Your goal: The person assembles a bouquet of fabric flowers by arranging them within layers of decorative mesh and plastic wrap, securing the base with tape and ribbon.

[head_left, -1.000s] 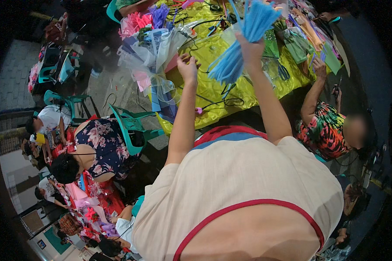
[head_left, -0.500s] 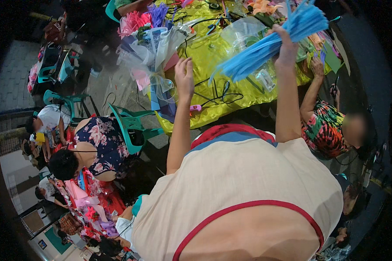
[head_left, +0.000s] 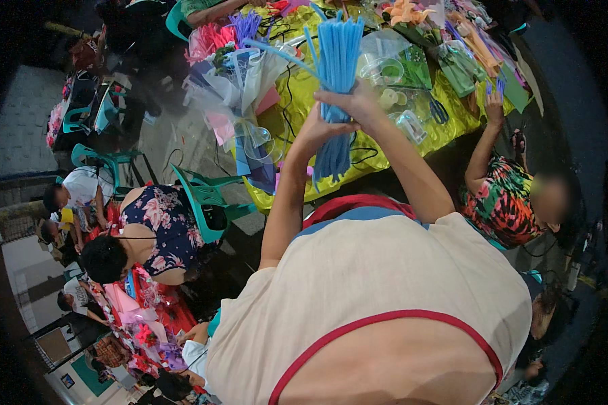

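A thick bundle of blue pipe cleaners (head_left: 338, 54) stands almost upright over the near part of the table. My left hand (head_left: 319, 133) grips it around the lower middle. Just above, my right hand (head_left: 355, 104) is wrapped around the same bundle. A few stems stick out at the upper left, one of them leaning far out. The lower ends hang below my hands.
Yellow shiny cloth covers the table (head_left: 465, 121). A wrapped bouquet (head_left: 230, 84) lies left of my hands, and a green-wrapped bouquet (head_left: 456, 64) to the right. Clear round plastic pieces (head_left: 385, 71) sit between. A co-worker's hand (head_left: 494, 101) holds purple stems at the right.
The bundle has swung from slanting at the right to nearly upright in the middle. My left hand, empty before, has moved over and taken hold of it too.
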The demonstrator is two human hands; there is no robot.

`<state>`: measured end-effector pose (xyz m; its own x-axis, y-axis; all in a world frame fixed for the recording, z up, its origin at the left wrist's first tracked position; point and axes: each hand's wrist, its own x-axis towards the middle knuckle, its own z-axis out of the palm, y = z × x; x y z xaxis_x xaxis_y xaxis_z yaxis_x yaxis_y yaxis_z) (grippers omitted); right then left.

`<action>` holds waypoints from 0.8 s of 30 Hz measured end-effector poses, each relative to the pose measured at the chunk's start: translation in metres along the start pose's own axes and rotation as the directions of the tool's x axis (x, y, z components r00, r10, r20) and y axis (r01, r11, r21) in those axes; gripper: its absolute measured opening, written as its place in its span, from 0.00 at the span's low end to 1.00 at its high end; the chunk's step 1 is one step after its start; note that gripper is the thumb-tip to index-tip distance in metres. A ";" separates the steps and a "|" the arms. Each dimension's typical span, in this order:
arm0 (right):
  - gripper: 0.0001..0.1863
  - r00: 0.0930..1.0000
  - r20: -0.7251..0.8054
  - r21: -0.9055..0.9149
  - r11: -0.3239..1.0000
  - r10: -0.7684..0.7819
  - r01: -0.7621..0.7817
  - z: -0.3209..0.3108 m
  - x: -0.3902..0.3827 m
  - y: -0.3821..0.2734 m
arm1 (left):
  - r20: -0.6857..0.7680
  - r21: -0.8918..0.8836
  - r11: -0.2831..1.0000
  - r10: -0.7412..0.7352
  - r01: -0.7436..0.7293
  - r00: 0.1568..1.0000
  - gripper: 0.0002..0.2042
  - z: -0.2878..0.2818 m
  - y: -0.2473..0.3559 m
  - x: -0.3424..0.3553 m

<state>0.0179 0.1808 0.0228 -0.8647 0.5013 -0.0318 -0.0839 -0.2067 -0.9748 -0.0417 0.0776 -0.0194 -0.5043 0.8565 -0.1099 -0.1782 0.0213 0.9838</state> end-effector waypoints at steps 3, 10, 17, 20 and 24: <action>0.19 0.977 0.212 -0.050 0.999 0.015 -0.005 -0.010 0.000 0.007 | 0.014 0.172 0.984 0.041 -0.043 0.999 0.24 -0.003 -0.005 -0.009; 0.26 0.977 0.082 -0.056 0.977 -0.199 0.204 -0.004 -0.016 0.032 | -0.324 0.744 0.666 0.284 0.058 0.902 0.23 0.006 -0.017 -0.050; 0.31 0.986 -0.085 0.182 0.975 0.142 -0.125 0.026 -0.037 0.075 | -0.409 0.287 0.954 0.044 0.083 0.911 0.30 0.005 -0.048 -0.068; 0.41 0.999 -0.024 -0.002 0.999 -0.035 0.035 0.021 -0.030 0.080 | -0.388 0.247 0.963 -0.002 0.106 0.922 0.26 -0.001 -0.060 -0.064; 0.53 0.886 -0.114 -0.558 0.767 -0.449 0.317 -0.001 -0.006 0.024 | -0.459 0.464 0.861 0.033 0.208 0.888 0.24 0.001 -0.044 -0.066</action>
<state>0.0219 0.1736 -0.0002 -0.6723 0.6329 0.3839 -0.0621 0.4685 -0.8813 0.0002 0.0207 -0.0554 -0.8412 0.5248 -0.1302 0.1340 0.4356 0.8901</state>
